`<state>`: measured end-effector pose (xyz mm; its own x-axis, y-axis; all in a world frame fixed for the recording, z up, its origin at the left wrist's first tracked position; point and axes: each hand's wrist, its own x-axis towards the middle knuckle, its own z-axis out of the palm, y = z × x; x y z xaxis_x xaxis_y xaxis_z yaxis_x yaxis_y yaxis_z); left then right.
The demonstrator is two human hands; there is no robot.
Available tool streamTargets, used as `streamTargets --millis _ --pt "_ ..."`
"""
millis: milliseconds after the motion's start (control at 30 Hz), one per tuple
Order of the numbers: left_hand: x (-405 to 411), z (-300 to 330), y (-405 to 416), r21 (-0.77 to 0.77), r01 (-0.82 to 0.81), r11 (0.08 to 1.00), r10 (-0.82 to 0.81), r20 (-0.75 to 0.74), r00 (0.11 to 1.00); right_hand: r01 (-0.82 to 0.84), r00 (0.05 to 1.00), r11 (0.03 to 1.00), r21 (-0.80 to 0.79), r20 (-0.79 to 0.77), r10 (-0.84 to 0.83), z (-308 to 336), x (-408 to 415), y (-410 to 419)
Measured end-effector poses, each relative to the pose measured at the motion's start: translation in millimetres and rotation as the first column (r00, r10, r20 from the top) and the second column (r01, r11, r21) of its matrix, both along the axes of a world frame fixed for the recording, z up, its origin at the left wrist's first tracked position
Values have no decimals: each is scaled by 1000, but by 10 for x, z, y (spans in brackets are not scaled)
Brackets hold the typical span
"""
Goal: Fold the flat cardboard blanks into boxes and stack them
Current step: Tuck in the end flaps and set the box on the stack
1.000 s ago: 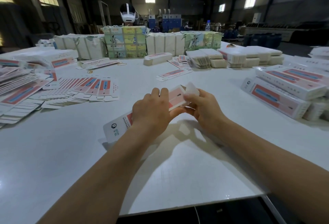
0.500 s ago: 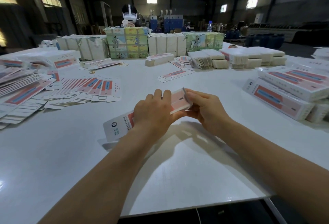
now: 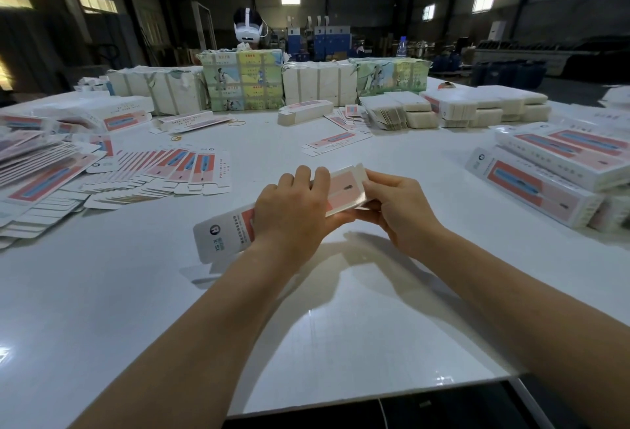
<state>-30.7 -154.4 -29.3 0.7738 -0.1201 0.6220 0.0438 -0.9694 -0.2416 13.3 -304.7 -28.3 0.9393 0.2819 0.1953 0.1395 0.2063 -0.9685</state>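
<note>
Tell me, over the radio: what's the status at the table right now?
Left hand grips the box mid-length. Right hand pinches its far end. Finished boxes stacked at right. Nothing in the way.

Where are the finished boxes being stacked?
In the head view, the finished boxes sit stacked at the table's right edge, right of the right hand.

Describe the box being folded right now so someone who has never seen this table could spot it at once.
On the big white table, look at the near middle, where both hands meet. The box lies slantwise there, gripped by the left hand and right hand. Unlike the fanned flat blanks and stacked boxes, it alone is held.
</note>
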Motion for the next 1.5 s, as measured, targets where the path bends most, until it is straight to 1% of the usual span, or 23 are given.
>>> streamTargets --millis 133,267,433,567,667,767,933,1133,1233,1333,1367,1433,1467,1500 --pt "-6 -7 -10 -4 10 1000 -10 14 1000 41 999 998 -42 24 -41 16 -27 22" --pt "23 -39 2 -56 24 998 -24 12 1000 58 993 994 -97 104 -48 23 -58 36" --pt "35 -61 -4 -99 11 995 -8 25 1000 74 983 991 -116 179 -53 9 -81 42" --pt "2 -26 -65 -89 -13 996 20 80 997 128 963 965 -231 262 -65 -20 -142 76" --pt "-58 11 -130 -77 -36 996 46 127 991 214 921 921 -326 383 -79 -38 -192 99" --pt "-59 5 -134 -28 -38 999 43 210 977 266 890 893 -363 449 -82 -37 -216 99" --pt "-67 -5 -135 30 -71 997 62 238 969 324 852 855 -405 518 -78 -8 -238 83" --pt "-81 -27 -153 69 -70 995 50 255 966 347 841 812 -469 539 -48 3 -240 48" --pt "-89 -26 -164 26 -51 998 43 238 970 343 853 805 -484 520 -51 -9 -239 71" --pt "-83 7 -140 -20 -29 999 33 229 973 284 895 835 -471 442 -54 9 -225 110" --pt "-78 15 -129 -36 -23 999 30 215 976 247 913 861 -446 403 -53 19 -216 108" --pt "-71 26 -113 -76 -22 997 33 149 988 198 951 918 -343 295 -95 41 -214 83" --pt "-67 29 -106 -94 -26 995 38 127 991 193 957 934 -302 269 -111 30 -215 69" --pt "-63 33 -99 -107 -29 994 42 121 992 204 951 934 -294 285 -118 25 -230 60"
